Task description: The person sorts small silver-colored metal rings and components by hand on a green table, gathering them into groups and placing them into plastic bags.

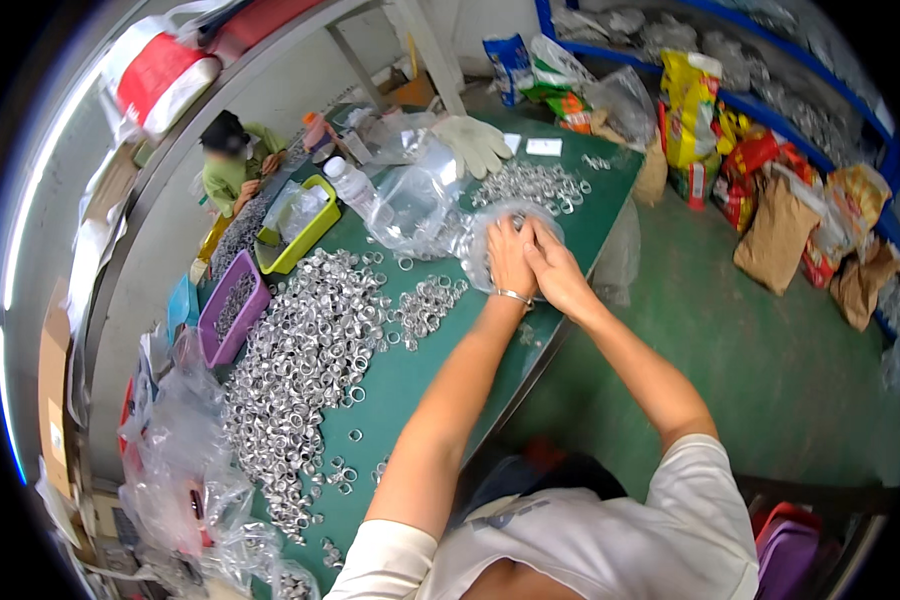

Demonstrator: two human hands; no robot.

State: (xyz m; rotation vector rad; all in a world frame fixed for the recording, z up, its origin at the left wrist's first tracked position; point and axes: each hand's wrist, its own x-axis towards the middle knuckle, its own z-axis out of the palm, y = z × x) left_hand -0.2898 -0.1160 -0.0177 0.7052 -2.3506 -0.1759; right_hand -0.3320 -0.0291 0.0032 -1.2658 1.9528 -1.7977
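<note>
Step in hand: you are working both hands on a small clear plastic bag of metal rings at the far edge of the bench; I judge you are bunching or closing its mouth, with the filling itself seemingly done.
Left grip: your left hand is lying palm down on the bag, fingers curling over its top; they are pressing on the plastic, though whether they are pinching it I cannot tell.
Right grip: your right hand is touching the left one, fingers pointing into the same spot on the bag; they are closing on the plastic as far as the view shows.
Bag: it is sitting directly under both grips, resting on the bench, its rings showing through the film.
Loose rings: a small heap is lying just beyond your grips; a smaller cluster is lying to the left of them, and the large pile is stretching well to the left and back toward you.
Other items: larger clear bags and a water bottle are lying left of and beyond the grips; a work glove is lying farther out.
Arm pose: both forearms are reaching forward, nearly straight, converging at the wrists; a bracelet is circling the left wrist.
Next move calls for: keeping the mouth gathered tight with one hand while the other is twisting or sealing, so no rings are spilling.
</note>
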